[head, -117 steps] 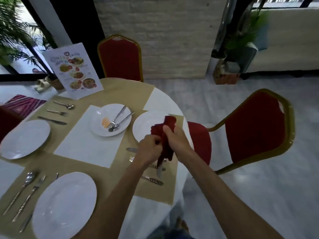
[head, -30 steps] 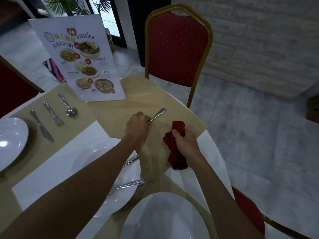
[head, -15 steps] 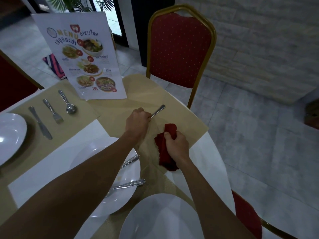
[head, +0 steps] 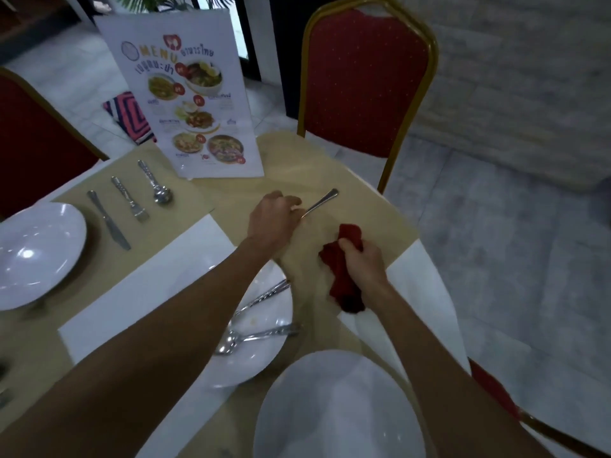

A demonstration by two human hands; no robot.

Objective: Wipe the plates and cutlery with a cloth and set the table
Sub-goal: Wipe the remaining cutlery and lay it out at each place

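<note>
Our left hand (head: 274,219) curls over one end of a piece of cutlery (head: 322,201) lying on the tan placemat (head: 363,206); its head is hidden. Apart from it, our right hand (head: 365,259) grips the bunched red cloth (head: 344,282). A smeared plate (head: 251,361) with two utensils sits nearer us.

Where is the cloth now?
Head view, right of centre: cloth gripped in the right hand over the tan mat, beside the left hand holding a utensil.
</note>
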